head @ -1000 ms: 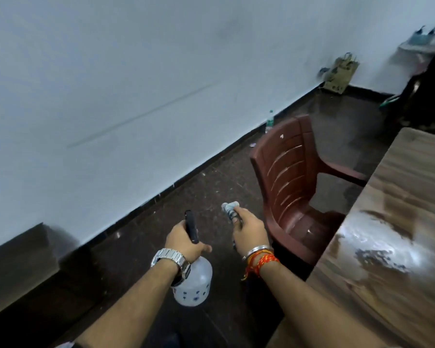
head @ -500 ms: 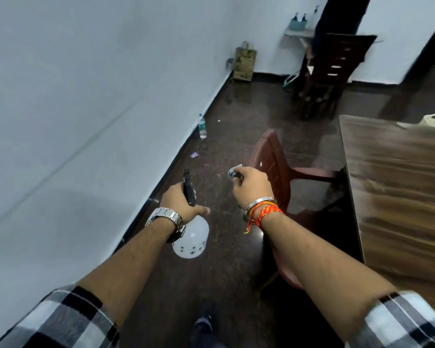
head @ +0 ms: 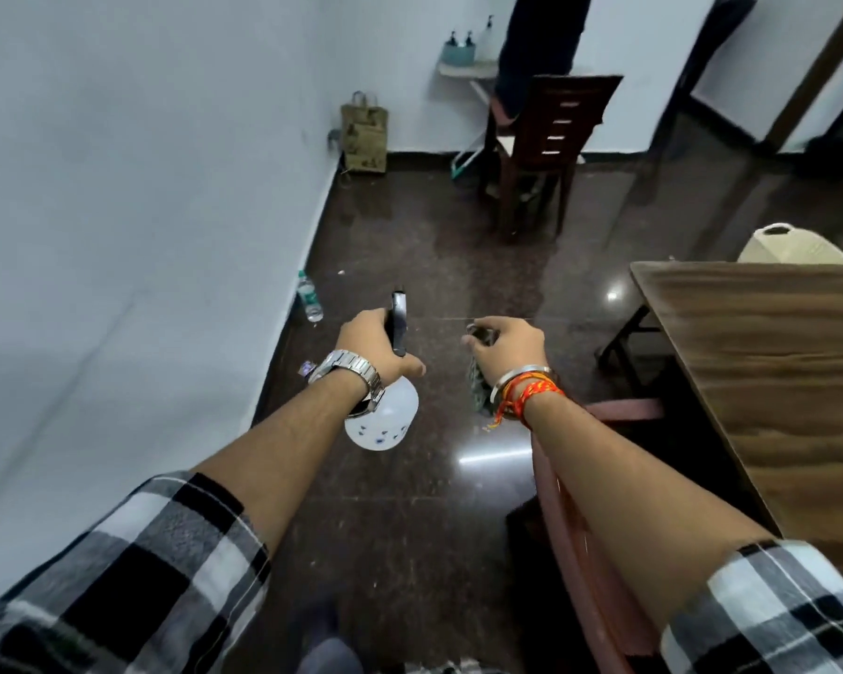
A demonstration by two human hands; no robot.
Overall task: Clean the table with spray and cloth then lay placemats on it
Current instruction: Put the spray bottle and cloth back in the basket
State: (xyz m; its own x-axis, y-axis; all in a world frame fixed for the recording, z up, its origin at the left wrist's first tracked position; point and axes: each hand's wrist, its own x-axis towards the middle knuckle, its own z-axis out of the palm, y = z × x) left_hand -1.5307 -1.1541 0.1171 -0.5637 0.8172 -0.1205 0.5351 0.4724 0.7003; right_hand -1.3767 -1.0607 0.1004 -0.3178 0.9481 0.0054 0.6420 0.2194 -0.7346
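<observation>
My left hand (head: pixel 372 339) grips the black handle of a white spray bottle (head: pixel 383 420), which hangs below the wrist over the dark floor. A dark, crumpled cloth (head: pixel 478 389) is clenched in my right hand (head: pixel 509 345) and dangles beneath it. Both hands are held out in front of me, left of the wooden table (head: pixel 770 381), whose corner and long edge fill the right side. No placemats are visible.
A reddish plastic chair (head: pixel 599 527) stands under my right arm against the table edge. A dark wooden chair (head: pixel 546 138), a paper bag (head: pixel 364 138) and a shelf stand by the far wall. A water bottle (head: pixel 309 296) lies by the left wall, a cream basket (head: pixel 789 248) beyond the table.
The view has swung right and up from the left wall toward the far wall. The plastic chair has slid under my right arm. Both hands keep their hold.
</observation>
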